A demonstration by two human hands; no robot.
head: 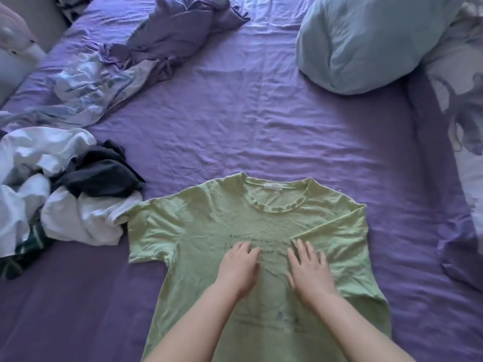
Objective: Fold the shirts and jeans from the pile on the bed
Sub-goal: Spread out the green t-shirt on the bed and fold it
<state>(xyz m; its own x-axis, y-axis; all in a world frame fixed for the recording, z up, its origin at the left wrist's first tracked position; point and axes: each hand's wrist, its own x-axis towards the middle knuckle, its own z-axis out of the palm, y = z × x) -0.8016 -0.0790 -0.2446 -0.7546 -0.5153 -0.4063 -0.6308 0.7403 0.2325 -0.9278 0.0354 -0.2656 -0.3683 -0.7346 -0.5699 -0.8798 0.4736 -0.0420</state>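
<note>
A light green T-shirt [198,231] lies face up on the purple bed sheet [261,121], collar away from me. Its right sleeve is folded inward over the chest; the left sleeve lies spread out. My left hand [239,267] rests flat on the chest print, fingers slightly bent. My right hand [309,270] lies flat beside it, fingers straight, touching the tip of the folded sleeve. A pile of clothes [52,186], white, dark grey and a dark striped piece, sits at the left, touching the shirt's left sleeve.
A crumpled purple and pale blue duvet [125,56] lies at the back left. A pale blue pillow [366,40] sits at the back right, with a flower-print cover [462,100] along the right edge. Bare sheet stretches beyond the shirt's collar.
</note>
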